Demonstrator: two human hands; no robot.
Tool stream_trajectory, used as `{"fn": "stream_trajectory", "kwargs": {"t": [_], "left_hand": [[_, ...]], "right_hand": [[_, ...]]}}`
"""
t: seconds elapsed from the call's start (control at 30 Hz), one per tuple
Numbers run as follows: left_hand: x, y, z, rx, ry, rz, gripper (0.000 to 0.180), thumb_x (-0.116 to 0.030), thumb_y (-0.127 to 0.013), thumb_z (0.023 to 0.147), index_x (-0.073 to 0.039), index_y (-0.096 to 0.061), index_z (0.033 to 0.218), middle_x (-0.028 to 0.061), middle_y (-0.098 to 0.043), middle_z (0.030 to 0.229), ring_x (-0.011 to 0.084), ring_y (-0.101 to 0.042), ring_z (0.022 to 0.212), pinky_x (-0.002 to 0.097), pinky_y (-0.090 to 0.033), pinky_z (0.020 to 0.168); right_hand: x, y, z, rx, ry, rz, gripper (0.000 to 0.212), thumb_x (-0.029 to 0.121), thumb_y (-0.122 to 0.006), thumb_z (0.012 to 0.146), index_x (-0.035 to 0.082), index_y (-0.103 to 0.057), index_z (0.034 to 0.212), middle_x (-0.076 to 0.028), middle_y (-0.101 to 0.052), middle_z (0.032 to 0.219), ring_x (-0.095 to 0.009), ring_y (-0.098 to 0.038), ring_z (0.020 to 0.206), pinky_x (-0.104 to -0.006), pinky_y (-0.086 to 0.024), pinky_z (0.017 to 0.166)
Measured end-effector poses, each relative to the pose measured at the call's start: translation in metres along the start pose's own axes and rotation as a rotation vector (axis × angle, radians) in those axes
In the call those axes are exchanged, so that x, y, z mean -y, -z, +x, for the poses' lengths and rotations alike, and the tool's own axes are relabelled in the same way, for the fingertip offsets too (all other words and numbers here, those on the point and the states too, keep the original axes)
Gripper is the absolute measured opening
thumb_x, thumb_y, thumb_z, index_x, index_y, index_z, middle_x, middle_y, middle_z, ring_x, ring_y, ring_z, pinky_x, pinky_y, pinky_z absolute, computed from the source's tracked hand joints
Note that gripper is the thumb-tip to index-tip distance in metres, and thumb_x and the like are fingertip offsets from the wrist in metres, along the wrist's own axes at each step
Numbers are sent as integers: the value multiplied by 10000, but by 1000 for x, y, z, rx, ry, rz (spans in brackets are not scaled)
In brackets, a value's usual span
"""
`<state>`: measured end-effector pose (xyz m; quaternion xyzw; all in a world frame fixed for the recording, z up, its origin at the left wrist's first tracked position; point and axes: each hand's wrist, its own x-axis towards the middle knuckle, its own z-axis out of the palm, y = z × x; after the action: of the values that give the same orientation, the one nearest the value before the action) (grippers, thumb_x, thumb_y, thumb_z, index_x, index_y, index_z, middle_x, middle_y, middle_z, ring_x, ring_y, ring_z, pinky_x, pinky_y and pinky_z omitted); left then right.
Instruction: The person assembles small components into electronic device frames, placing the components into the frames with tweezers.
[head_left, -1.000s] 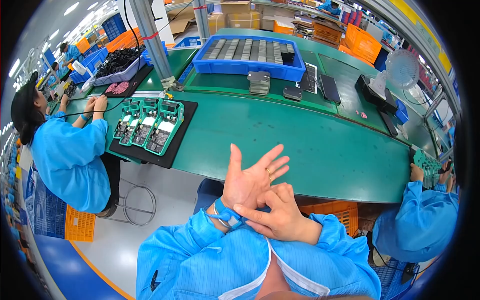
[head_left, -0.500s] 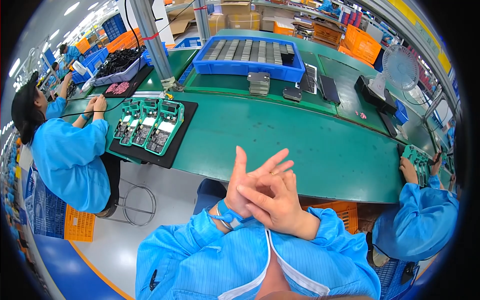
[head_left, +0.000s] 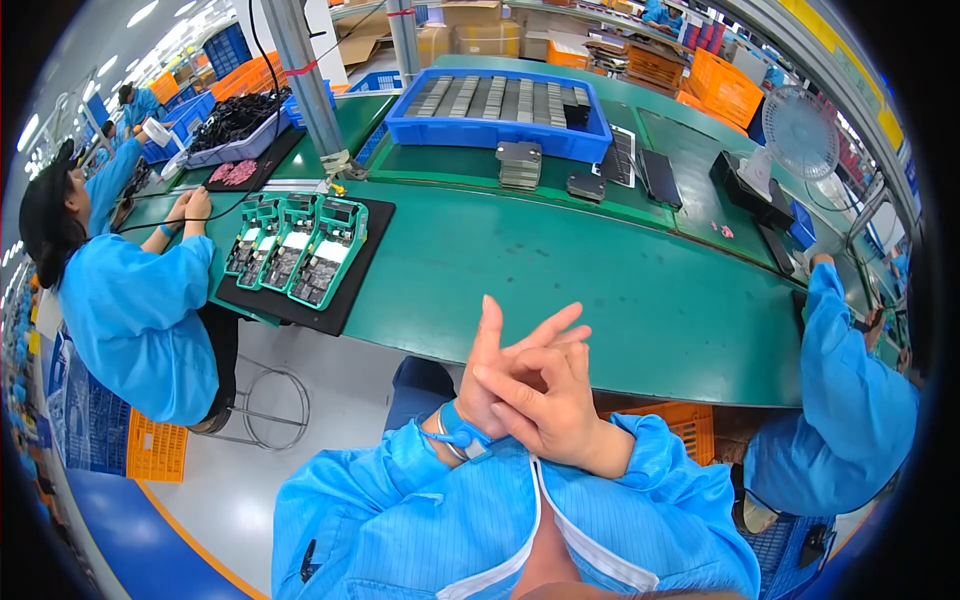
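Observation:
My hands are together in front of my chest, over the near edge of the green workbench. My left hand (head_left: 480, 372) has its thumb up and fingers spread. Across its palm lies my right hand (head_left: 552, 408), its bent fingers closed round part of the left hand; some fingertips are hidden there. A blue strap (head_left: 462, 436) circles my left wrist. To the left, green-edged circuit boards (head_left: 328, 262) lie side by side on a black mat (head_left: 372, 245). Beyond my hands stand a stack of grey plates (head_left: 519, 166) and a smaller dark stack (head_left: 586, 187).
A blue tray (head_left: 440, 135) of grey plates sits at the back, near a black slab (head_left: 659, 180) and a clear fan (head_left: 800, 135). Co-workers in blue sit at left (head_left: 140, 310) and right (head_left: 840, 400). A metal post (head_left: 305, 80) rises behind the boards.
My hands keep almost the same clasp. At right, the co-worker's arm has reached up and forward across the boards there. Another arm has shifted at the far left.

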<state>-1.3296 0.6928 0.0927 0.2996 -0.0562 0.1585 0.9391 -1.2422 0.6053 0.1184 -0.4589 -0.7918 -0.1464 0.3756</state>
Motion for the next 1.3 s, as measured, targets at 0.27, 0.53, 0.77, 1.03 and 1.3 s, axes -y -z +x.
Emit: {"fn": "stream_trajectory", "kwargs": {"t": [0.27, 0.53, 0.77, 1.03, 1.3], "left_hand": [[-4, 2, 3, -89, -29, -7, 1112, -903, -153, 733, -107, -161, 1510, 197, -169, 1526, 333, -166, 1403, 456, -184, 1117], [-6, 2, 1, -51, -11, -9, 1094, -891, -193, 747, -107, -157, 1509, 163, -225, 1509, 304, -210, 1390, 455, -261, 1089], [-3, 3, 2, 18, -14, -148, 1077, -873, -181, 769, -91, -137, 1508, 207, -126, 1532, 327, -112, 1423, 437, -134, 1151], [-4, 2, 0, -30, -50, -79, 1099, -899, -164, 738, -118, -146, 1511, 198, -162, 1527, 342, -190, 1396, 503, -238, 1097], [-6, -11, -3, 51, -59, -136, 1088, -892, -185, 744, -127, -126, 1514, 216, -150, 1533, 359, -160, 1416, 522, -207, 1111]], "right_hand": [[0, -3, -14, 34, 65, 139, 362, 121, -703, 709, 146, -704, 1070, -33, -556, 1036, -219, -443, 872, -345, -355, 780], [-4, -8, -8, -14, 59, 87, 355, 106, -690, 704, 73, -690, 1057, -66, -601, 1178, -238, -484, 914, -356, -393, 811], [-7, -7, -5, -52, 51, 119, 325, 57, -655, 720, 67, -685, 1043, -59, -634, 1122, -236, -512, 878, -354, -399, 808], [2, -4, -18, -20, 35, 175, 279, 51, -678, 703, 64, -680, 981, -45, -653, 1044, -233, -538, 855, -363, -384, 769], [-3, -9, 4, -102, -3, 104, 356, 68, -701, 662, 31, -677, 1015, -68, -645, 1063, -253, -536, 863, -384, -404, 745]]}}
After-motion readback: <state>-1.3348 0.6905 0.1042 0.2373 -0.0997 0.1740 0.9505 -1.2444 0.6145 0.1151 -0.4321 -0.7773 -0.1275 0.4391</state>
